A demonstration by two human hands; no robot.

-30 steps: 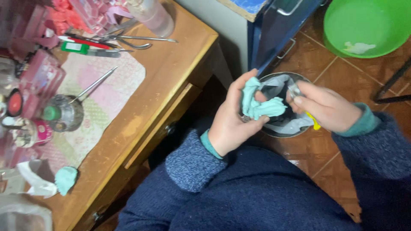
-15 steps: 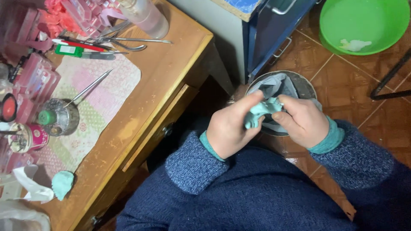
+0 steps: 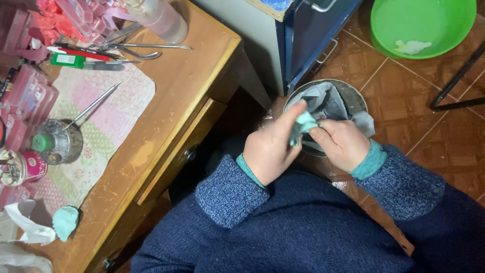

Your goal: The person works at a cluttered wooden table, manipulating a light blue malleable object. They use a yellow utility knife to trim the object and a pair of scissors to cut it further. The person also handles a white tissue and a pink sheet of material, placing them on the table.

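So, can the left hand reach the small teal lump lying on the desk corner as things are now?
Probably yes. The left hand and right hand pinch a teal wad over the lined bin, but nothing stands between it and the teal lump on the desk.

- We see even, soft indoor light, brightest on the round green plastic basin (image 3: 423, 25).
- Deep shadow fills the gap below the wooden desk (image 3: 166, 101).
- Focus is sharp throughout, with slight blur at the hands.
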